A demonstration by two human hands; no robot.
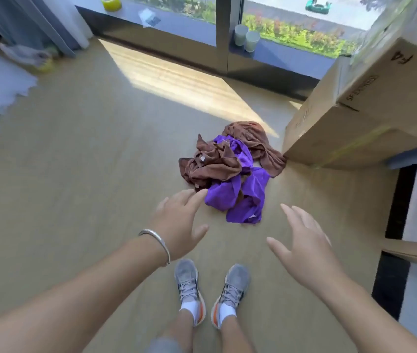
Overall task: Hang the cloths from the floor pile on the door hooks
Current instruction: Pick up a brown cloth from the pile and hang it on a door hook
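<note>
Hands both spread, holding nothing: left hand [180,220] near purple cloths [238,194], right hand [304,240] close by; brown cloths [217,161] tangled in same floor pile.

The tan floor [80,154] carries a crumpled pile of cloths: brown cloths [212,164] and purple cloths [243,197] tangled together, one brown end touching the cardboard box [329,138] that stands on the floor at the right. A bright patch of sunlight [177,80] falls across the boards beyond the pile. Nearer, two grey shoes [210,289] stand side by side, just short of the pile.
</note>
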